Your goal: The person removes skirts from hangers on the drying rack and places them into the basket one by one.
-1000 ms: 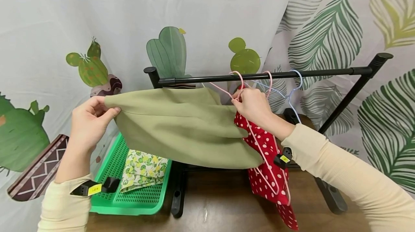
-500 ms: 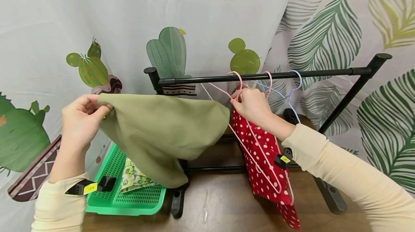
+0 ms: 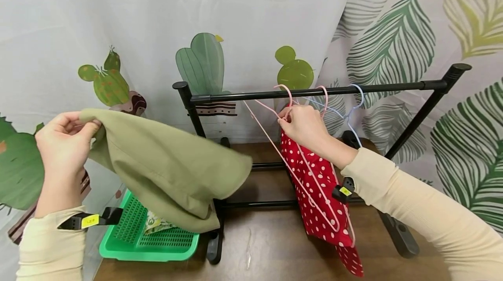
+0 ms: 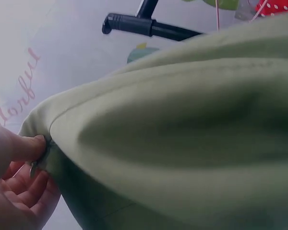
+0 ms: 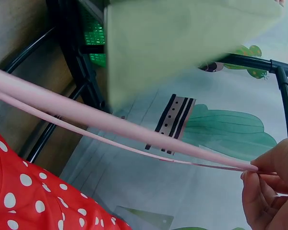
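Note:
My left hand [image 3: 64,145] pinches one corner of an olive-green garment [image 3: 157,167], which droops to the right in loose folds. A curved seam and a small tab by the fingertips show in the left wrist view. My right hand [image 3: 304,126] grips a pink hanger [image 5: 120,124] just below its hook, and the hook hangs over the black rail [image 3: 243,96]. In the right wrist view, thumb and fingers close around the hanger's neck. The garment's free end is apart from the hanger. Behind the right hand hangs a red polka-dot garment [image 3: 310,189].
A second pink hook [image 3: 325,97] and a blue hanger [image 3: 346,117] hang further right on the rail. A green basket [image 3: 147,255] with a folded lemon-print cloth [image 3: 157,223] stands at the lower left of the brown table [image 3: 259,237]. A printed curtain hangs behind.
My left hand has moved left, drawing the green garment away from the hanger, so the hanger's left arm now shows. My right hand stays on the hanger, nearly still.

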Motion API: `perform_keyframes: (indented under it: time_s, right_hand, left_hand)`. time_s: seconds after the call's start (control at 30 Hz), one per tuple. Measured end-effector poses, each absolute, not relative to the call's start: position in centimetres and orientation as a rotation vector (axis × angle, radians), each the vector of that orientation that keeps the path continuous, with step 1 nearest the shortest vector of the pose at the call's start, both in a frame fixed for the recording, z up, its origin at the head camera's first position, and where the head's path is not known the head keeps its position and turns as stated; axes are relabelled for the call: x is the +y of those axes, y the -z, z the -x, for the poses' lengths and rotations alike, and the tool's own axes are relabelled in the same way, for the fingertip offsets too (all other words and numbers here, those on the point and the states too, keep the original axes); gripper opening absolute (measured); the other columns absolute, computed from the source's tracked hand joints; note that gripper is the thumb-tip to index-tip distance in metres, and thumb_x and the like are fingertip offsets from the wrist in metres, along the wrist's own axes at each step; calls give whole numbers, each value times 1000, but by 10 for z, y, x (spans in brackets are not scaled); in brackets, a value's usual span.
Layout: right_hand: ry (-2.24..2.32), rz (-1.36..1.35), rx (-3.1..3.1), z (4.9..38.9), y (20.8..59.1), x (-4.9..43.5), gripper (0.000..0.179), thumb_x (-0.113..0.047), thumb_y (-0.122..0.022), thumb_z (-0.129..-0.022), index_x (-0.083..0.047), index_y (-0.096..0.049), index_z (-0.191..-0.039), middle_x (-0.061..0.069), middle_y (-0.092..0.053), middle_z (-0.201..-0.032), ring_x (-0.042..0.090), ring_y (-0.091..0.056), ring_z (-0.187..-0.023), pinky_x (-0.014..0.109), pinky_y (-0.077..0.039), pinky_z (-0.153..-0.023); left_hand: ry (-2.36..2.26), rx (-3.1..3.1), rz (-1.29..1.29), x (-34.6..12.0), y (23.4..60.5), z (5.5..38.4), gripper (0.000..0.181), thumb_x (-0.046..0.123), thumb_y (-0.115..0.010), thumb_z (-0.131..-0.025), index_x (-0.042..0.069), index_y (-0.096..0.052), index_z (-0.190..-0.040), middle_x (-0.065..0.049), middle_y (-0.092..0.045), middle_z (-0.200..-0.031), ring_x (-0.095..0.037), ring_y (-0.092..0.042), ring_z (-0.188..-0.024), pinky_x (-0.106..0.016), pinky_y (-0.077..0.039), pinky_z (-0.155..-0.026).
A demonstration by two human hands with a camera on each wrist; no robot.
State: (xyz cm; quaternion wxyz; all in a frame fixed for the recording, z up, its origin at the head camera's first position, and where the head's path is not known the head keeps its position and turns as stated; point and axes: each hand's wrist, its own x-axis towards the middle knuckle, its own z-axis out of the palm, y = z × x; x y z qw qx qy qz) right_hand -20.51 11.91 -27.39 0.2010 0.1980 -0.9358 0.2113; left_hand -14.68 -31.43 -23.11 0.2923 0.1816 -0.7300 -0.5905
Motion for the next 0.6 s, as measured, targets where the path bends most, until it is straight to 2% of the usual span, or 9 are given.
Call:
perform_keyframes:
  time_s: [0.3,0.6]
  right_hand:
    - [-581,-565,-2587,205,267,116,15,-19,-64,-83,-8,-74,-86,4,-69,-70,24,-63,-62,32,-42,-48]
    - [-607,-565,-2596,202,255,113,15,-19,-64,-83,-8,-74,-85,4,-69,-69,20,-60,-59,29,-39,-43]
  left_hand:
    - [1474,-1931,-572,-335,237,158,17,5,-69,-77,20,-68,-85,15,-65,-77,4,-59,-67,-7,-43,-56]
    - [1391,-1930,-655,-346,239,164,19,8,-65,-81,25,-65,-91,20,-60,-76,8,-56,-68,-13,-41,-72]
